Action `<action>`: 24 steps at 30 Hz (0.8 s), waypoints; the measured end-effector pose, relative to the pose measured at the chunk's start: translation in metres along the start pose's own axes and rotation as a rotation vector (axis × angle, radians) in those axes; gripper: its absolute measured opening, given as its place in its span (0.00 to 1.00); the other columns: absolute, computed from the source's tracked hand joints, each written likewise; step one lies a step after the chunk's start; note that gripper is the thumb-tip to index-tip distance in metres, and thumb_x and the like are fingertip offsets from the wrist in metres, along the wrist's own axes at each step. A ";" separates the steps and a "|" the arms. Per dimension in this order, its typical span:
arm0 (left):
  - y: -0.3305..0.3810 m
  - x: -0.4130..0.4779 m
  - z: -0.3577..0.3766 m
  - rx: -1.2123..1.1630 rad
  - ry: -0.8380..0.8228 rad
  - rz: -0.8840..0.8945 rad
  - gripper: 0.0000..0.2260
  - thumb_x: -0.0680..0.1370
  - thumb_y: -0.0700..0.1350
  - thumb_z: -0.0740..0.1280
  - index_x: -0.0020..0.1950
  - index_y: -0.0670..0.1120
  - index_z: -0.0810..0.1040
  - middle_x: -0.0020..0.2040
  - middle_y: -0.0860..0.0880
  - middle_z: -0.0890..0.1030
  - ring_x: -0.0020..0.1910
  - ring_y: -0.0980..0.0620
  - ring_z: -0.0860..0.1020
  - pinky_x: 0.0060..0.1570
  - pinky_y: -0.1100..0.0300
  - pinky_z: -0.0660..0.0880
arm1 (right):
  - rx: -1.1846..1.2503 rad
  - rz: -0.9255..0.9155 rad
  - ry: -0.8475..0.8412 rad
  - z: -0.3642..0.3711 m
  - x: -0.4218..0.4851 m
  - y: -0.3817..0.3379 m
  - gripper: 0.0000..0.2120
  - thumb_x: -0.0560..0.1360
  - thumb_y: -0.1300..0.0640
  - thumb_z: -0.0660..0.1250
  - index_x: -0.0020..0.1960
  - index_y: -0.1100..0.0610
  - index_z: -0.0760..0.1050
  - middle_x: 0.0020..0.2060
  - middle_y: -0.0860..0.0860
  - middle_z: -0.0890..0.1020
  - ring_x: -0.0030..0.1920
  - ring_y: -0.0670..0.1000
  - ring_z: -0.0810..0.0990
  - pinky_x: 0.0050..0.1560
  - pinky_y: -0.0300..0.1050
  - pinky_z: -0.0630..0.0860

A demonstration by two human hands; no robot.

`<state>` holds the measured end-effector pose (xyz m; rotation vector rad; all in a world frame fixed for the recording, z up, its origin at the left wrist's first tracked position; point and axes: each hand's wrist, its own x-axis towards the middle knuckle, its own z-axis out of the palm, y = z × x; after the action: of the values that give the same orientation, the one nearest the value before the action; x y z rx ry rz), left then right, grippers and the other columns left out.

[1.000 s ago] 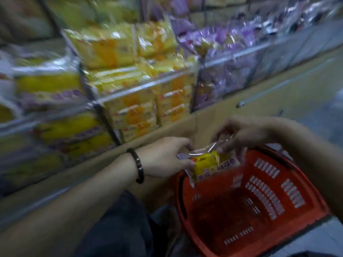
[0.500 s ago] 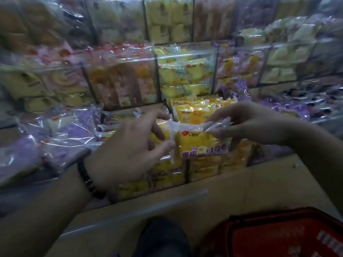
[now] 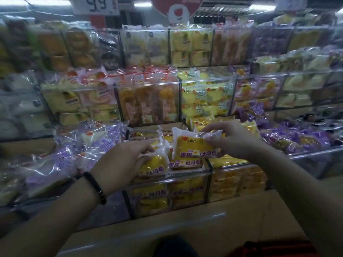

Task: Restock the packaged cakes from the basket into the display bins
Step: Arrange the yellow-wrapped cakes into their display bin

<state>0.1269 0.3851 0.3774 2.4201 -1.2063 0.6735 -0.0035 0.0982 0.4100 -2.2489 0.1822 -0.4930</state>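
Observation:
My right hand pinches the clear top edge of a yellow packaged cake and holds it over the low clear display bin, which holds several like packs. My left hand, with a dark bead bracelet at the wrist, grips a second yellow cake pack lying at the bin's top left. The two packs touch side by side. Only the red rim of the basket shows at the bottom right edge.
Tiers of clear bins rise behind, holding yellow, orange and pink packs. Purple-printed packs lie heaped to the left, and more purple packs to the right. A beige shelf ledge runs below the bins. Price signs hang overhead.
Both hands rose from the red basket with the yellow pack and moved forward to the low bin. My left hand now grips a second pack on the stack.

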 end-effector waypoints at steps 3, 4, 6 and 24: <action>-0.010 0.004 0.004 -0.060 -0.004 -0.049 0.07 0.82 0.49 0.69 0.60 0.55 0.82 0.57 0.57 0.85 0.54 0.54 0.82 0.55 0.51 0.79 | -0.013 0.001 -0.036 0.006 0.004 -0.003 0.07 0.82 0.54 0.70 0.58 0.46 0.83 0.54 0.51 0.83 0.46 0.52 0.87 0.39 0.49 0.86; -0.013 0.005 0.004 -0.080 0.002 -0.059 0.07 0.82 0.49 0.69 0.60 0.56 0.81 0.56 0.57 0.85 0.54 0.55 0.82 0.55 0.51 0.79 | -0.016 -0.009 -0.050 0.010 0.005 -0.005 0.08 0.82 0.54 0.70 0.59 0.46 0.83 0.54 0.51 0.83 0.45 0.51 0.87 0.38 0.47 0.85; -0.018 0.004 0.004 -0.100 0.010 -0.057 0.08 0.82 0.50 0.69 0.60 0.57 0.81 0.57 0.58 0.84 0.54 0.56 0.82 0.55 0.52 0.80 | -0.042 -0.016 -0.055 0.018 0.007 -0.010 0.08 0.82 0.53 0.70 0.61 0.46 0.83 0.56 0.49 0.82 0.43 0.50 0.87 0.37 0.46 0.85; -0.004 -0.020 0.026 0.101 -0.041 -0.012 0.14 0.81 0.62 0.63 0.66 0.64 0.74 0.63 0.62 0.78 0.62 0.53 0.73 0.61 0.50 0.75 | -0.515 -0.229 -0.056 0.070 -0.025 -0.034 0.23 0.77 0.37 0.69 0.71 0.36 0.74 0.67 0.41 0.75 0.69 0.48 0.72 0.72 0.64 0.67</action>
<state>0.1267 0.3871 0.3445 2.5335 -1.1997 0.7009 0.0009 0.1762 0.3865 -2.8035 0.0212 -0.5490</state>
